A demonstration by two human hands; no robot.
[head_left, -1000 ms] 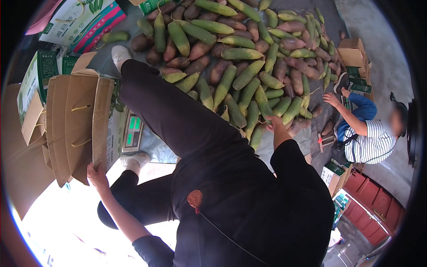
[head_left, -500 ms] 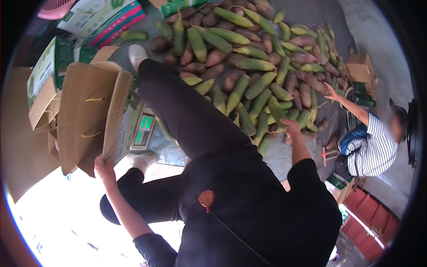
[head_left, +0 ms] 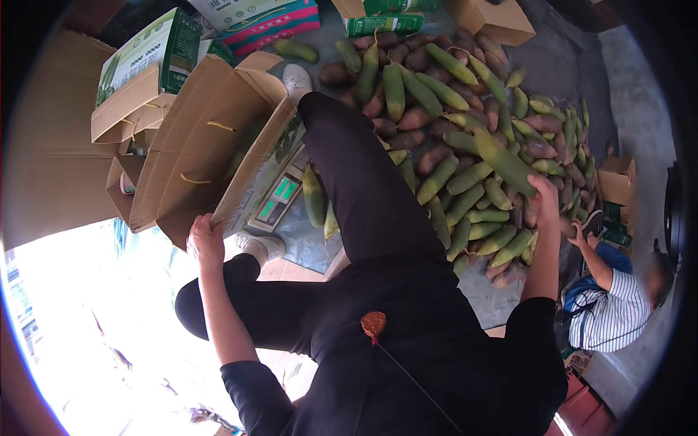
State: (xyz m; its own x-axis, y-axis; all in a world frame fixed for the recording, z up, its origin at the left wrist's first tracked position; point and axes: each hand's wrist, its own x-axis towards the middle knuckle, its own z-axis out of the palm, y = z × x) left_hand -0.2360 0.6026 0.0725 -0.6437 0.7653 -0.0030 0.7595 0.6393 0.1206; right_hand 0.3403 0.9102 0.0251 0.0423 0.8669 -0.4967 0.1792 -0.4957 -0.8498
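My right hand (head_left: 544, 196) grips one end of a long green radish (head_left: 507, 161), raised above the pile and slanting up to the left. Below it spreads a heap of green radishes (head_left: 465, 178) mixed with reddish-brown ones (head_left: 434, 156). At the left, my left hand (head_left: 207, 240) pinches the near edge of a tall open cardboard box (head_left: 190, 134) with yellow cord handles. The box's bottom is mostly hidden from this side. Beside it, partly covered, a digital scale (head_left: 280, 200) shows a lit green display.
Green-and-white cartons (head_left: 142, 62) stand beyond the box at the far left. Another open brown carton (head_left: 502, 22) sits at the back. A person in a striped shirt (head_left: 614, 312) crouches at the right, near a small brown box (head_left: 616, 180). My knees straddle the space between box and heap.
My right hand has lifted a green radish off the heap. My left hand keeps hold of the box edge. The other person's outstretched hand has drawn back, and the view has shifted.
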